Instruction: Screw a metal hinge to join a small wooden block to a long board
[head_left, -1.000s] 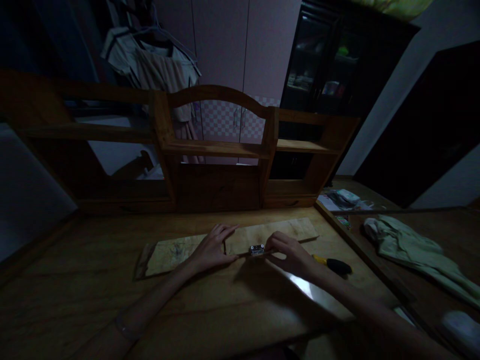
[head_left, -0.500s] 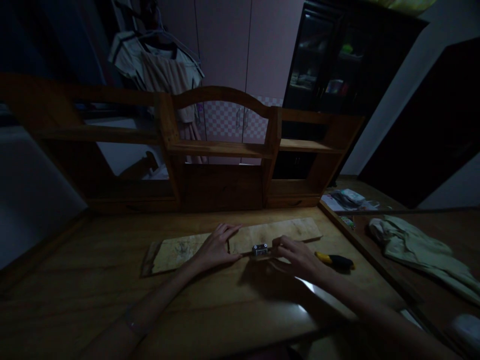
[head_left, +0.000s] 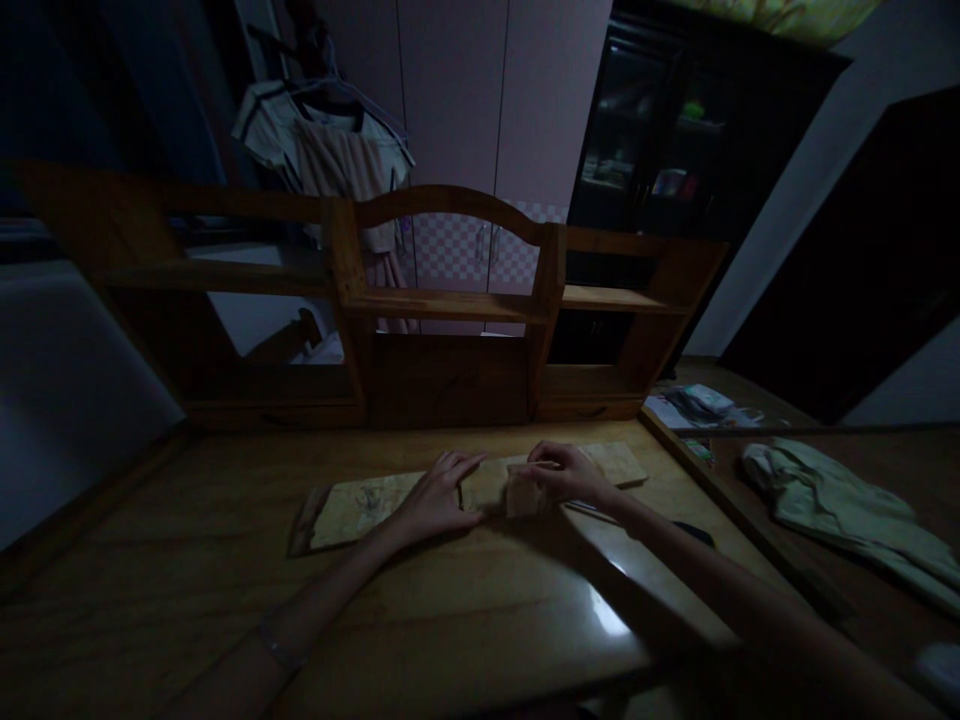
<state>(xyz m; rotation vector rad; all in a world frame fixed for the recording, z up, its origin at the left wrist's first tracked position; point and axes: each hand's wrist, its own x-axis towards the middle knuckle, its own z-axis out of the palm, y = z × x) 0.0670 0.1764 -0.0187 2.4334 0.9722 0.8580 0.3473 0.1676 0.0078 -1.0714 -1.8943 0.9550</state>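
A long, rough wooden plank (head_left: 364,505) lies across the desk top. My left hand (head_left: 431,500) spans its middle, thumb at the near edge and fingers at the far edge, gripping it. Just right of it, my right hand (head_left: 566,475) pinches a small pale wooden piece (head_left: 523,493), tilted up at the plank's near side. I cannot make out whether that piece is joined to the plank. Behind my right forearm, only the dark end of a tool handle (head_left: 696,533) shows.
A wooden shelf unit (head_left: 450,305) stands along the back of the desk (head_left: 390,620). A raised wooden rim (head_left: 742,515) edges the right side. Beyond it lie a pale green cloth (head_left: 840,510) and plastic bags (head_left: 701,402). Clothes (head_left: 330,150) hang behind.
My right hand has moved up and slightly left, and the small wooden piece now shows tilted up in it. The metal fitting beside it is hidden now. My left hand keeps its place.
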